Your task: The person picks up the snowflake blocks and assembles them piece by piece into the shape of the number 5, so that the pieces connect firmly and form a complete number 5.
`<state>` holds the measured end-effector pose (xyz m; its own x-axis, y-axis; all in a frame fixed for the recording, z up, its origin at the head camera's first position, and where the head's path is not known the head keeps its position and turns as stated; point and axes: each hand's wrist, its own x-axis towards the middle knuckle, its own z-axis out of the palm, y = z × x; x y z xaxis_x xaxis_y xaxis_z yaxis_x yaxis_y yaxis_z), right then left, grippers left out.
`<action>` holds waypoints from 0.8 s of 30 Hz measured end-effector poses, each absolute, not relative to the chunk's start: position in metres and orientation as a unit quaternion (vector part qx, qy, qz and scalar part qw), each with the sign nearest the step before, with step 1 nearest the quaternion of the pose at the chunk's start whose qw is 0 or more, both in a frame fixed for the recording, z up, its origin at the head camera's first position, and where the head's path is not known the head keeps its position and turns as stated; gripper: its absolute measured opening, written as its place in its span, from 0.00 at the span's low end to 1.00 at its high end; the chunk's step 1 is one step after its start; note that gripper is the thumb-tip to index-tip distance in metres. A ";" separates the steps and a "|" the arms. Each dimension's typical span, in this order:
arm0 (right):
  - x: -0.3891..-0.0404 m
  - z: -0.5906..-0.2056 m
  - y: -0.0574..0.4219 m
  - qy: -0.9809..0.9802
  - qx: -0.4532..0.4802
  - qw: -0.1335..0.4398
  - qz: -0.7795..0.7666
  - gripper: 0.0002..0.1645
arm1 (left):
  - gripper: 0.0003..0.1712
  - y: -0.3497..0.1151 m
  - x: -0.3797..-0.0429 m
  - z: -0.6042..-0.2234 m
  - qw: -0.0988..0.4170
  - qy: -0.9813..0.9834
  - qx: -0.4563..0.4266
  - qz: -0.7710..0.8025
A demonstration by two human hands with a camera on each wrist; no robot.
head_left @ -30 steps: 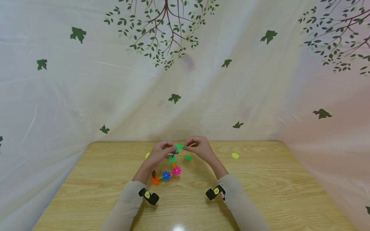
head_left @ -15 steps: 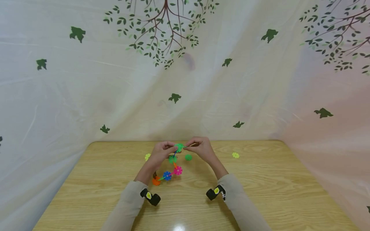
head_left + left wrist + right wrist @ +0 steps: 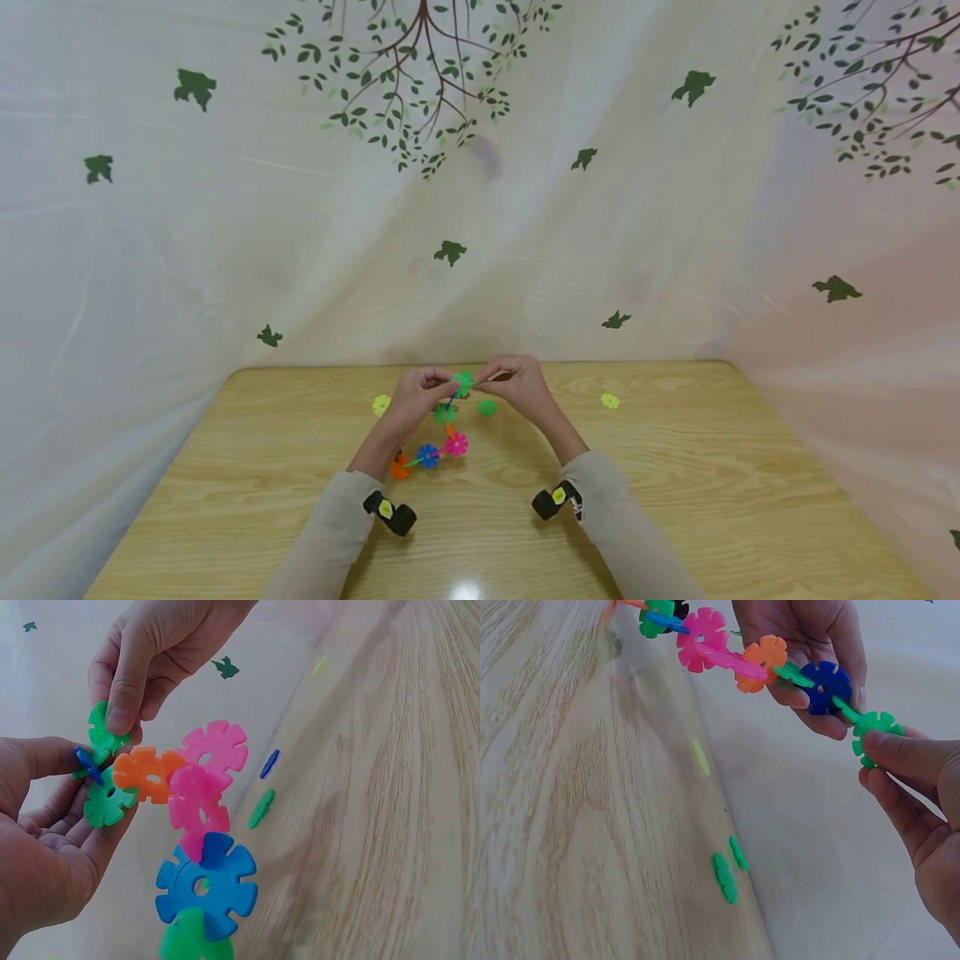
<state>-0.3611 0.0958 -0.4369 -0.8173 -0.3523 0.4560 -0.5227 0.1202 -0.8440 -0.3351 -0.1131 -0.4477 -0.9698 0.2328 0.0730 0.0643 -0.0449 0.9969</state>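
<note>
Between my hands hangs a chain of flower-shaped plastic discs slotted into one another. Green, blue, orange and pink ones show; in the left wrist view a blue disc (image 3: 217, 885) and a pink disc (image 3: 215, 746) are nearest the camera. My left hand (image 3: 420, 400) holds the chain near its upper end, by the dark blue disc (image 3: 826, 688); its exact finger contact is partly hidden. Thumb and fingertips of my right hand (image 3: 519, 388) pinch the green end disc (image 3: 877, 733), which joins another green disc. The chain's lower end, with an orange disc (image 3: 401, 467), hangs beside my left wrist.
Loose discs lie on the wooden table (image 3: 712, 500): a green one (image 3: 487, 407) below my hands, a yellow one (image 3: 610, 401) at the right and a yellow one (image 3: 382, 405) at the left. A printed cloth (image 3: 525, 275) hangs behind the table's back edge.
Both hands keep nearly the same place and grip. The hanging chain sways slightly right, then back left. A dark piece by the orange disc is now mostly hidden behind my left wrist.
</note>
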 end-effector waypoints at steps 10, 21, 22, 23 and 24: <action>-0.365 -0.439 0.097 -0.754 0.287 0.055 0.589 0.09 | 0.14 -0.113 -0.337 -0.446 0.073 0.702 0.070 0.705; -0.366 -0.430 0.101 -0.803 0.276 -0.006 0.528 0.06 | 0.14 -0.118 -0.336 -0.448 0.085 0.697 0.090 0.706; -0.367 -0.428 0.102 -0.806 0.280 -0.009 0.522 0.07 | 0.14 -0.118 -0.336 -0.449 0.085 0.696 0.087 0.707; -0.369 -0.427 0.103 -0.810 0.283 -0.015 0.514 0.07 | 0.14 -0.119 -0.336 -0.449 0.086 0.697 0.084 0.707; -0.370 -0.425 0.105 -0.812 0.287 -0.022 0.507 0.08 | 0.15 -0.119 -0.336 -0.449 0.086 0.699 0.081 0.706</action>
